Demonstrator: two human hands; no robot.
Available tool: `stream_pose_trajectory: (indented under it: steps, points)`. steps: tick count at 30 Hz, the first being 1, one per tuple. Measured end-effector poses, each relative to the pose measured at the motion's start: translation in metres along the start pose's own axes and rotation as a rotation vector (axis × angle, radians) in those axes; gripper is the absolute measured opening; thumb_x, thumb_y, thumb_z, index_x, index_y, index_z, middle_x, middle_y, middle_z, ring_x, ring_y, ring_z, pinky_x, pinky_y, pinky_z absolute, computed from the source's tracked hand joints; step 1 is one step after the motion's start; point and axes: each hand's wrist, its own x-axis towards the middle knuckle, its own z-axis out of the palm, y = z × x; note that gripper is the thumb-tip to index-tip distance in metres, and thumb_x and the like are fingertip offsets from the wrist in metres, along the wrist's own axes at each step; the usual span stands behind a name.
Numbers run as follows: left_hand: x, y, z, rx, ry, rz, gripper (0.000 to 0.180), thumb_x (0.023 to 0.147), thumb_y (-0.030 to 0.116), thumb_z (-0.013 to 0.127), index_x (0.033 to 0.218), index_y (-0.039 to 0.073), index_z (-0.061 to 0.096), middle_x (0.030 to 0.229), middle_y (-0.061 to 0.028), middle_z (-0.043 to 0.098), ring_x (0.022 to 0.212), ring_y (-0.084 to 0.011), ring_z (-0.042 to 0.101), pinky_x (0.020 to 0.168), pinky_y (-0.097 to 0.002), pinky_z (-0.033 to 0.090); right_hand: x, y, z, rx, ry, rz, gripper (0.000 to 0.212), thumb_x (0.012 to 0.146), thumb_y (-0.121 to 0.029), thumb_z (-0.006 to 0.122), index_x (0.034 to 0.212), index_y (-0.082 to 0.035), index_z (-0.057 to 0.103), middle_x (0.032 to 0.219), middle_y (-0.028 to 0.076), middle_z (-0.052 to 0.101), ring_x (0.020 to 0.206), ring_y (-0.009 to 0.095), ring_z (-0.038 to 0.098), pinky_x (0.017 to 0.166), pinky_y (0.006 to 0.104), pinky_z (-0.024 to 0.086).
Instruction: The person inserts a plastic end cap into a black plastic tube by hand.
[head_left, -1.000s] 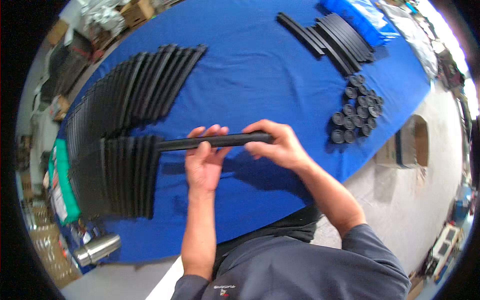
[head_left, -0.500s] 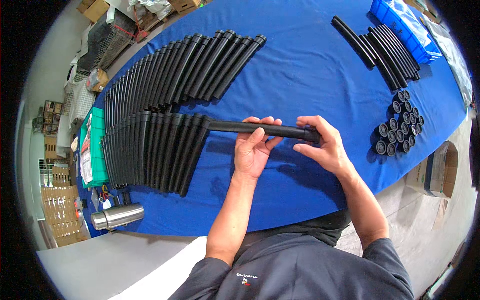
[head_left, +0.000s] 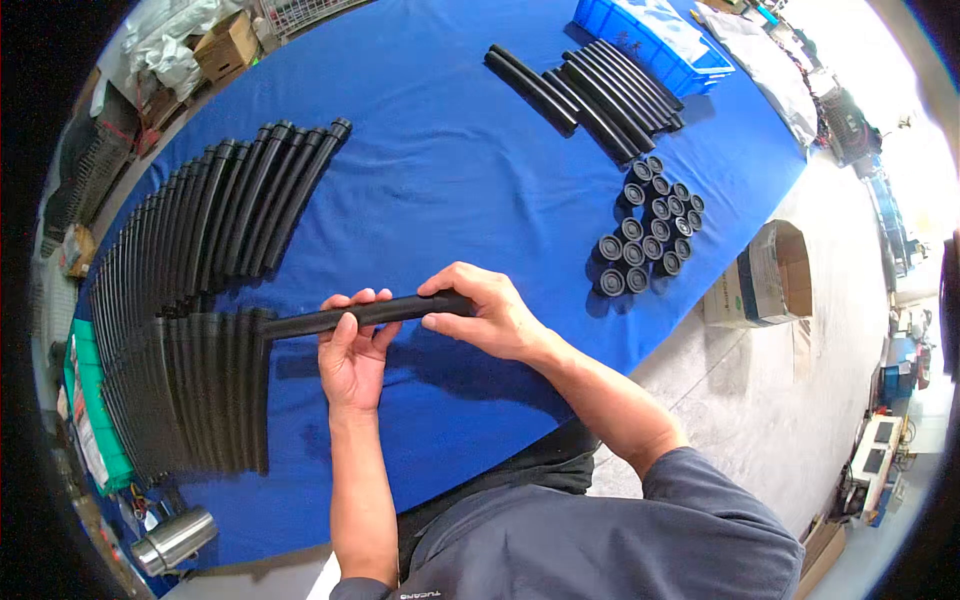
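Observation:
A long black tube (head_left: 310,323) lies across both hands above the blue-covered table. Around its middle my left hand (head_left: 355,355) is closed, palm up, with the thumb over the near side. My right hand (head_left: 490,310) grips the tube's right end, where a cap would sit under the fingers; that end is mostly covered. The tube's left end reaches the near row of capped black tubes (head_left: 215,390). Behind it stretches a second row of capped tubes (head_left: 255,200). To the right sits a cluster of round black caps (head_left: 633,253).
Several uncapped black tubes (head_left: 600,100) lie at the back beside a blue crate (head_left: 690,75). A green bin (head_left: 95,400) stands at the left, with a steel flask (head_left: 175,540) near the front left edge. An open cardboard box (head_left: 765,280) rests on the floor at right.
The view has turned to the right, so the table and everything on it appear shifted left. My right hand has closed more fully around the tube's right end; my left hand keeps its hold.

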Motion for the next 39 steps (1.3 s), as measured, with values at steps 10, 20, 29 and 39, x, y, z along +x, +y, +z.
stream_pose_trajectory:
  steps: [10,20,29,39]
  points:
    - [0.003,-0.004,0.012,-0.02,0.024,-0.02,0.019,0.095,0.006,0.059,0.114,0.007,0.059,0.116,-0.0187,0.066,0.117,-0.0361,0.061,0.094,-0.0541,0.056,-0.001,-0.007,-0.009,0.122,-0.029,0.221,0.033,0.082,-0.012,0.075,0.111,-0.001,0.064,0.095,0.008,0.066,0.086,0.018,0.064,0.073,0.0318,0.05]
    - [0.002,-0.004,0.006,0.0,-0.006,-0.009,0.019,0.096,0.005,0.056,0.115,0.007,0.059,0.118,-0.0198,0.065,0.118,-0.0366,0.06,0.097,-0.0525,0.055,-0.002,0.003,0.0,0.039,0.03,-0.041,0.029,0.086,-0.01,0.073,0.111,-0.001,0.064,0.09,0.008,0.064,0.067,0.014,0.064,0.061,0.0286,0.05]
    - [0.005,-0.005,0.004,0.032,0.0,0.003,0.02,0.097,0.007,0.056,0.116,0.007,0.059,0.119,-0.0195,0.065,0.118,-0.0365,0.06,0.097,-0.0523,0.054,0.001,-0.001,-0.005,-0.083,0.021,-0.086,0.033,0.082,-0.011,0.075,0.111,-0.001,0.064,0.091,0.01,0.064,0.081,0.02,0.066,0.069,0.0326,0.051]
    - [0.002,-0.008,0.007,0.037,-0.027,0.029,0.023,0.096,0.008,0.059,0.119,0.008,0.058,0.121,-0.018,0.063,0.12,-0.0359,0.058,0.095,-0.0542,0.055,-0.003,0.002,-0.009,0.096,-0.107,0.231,0.038,0.081,-0.02,0.076,0.11,0.0,0.064,0.089,0.013,0.063,0.077,0.023,0.062,0.063,0.0349,0.047]
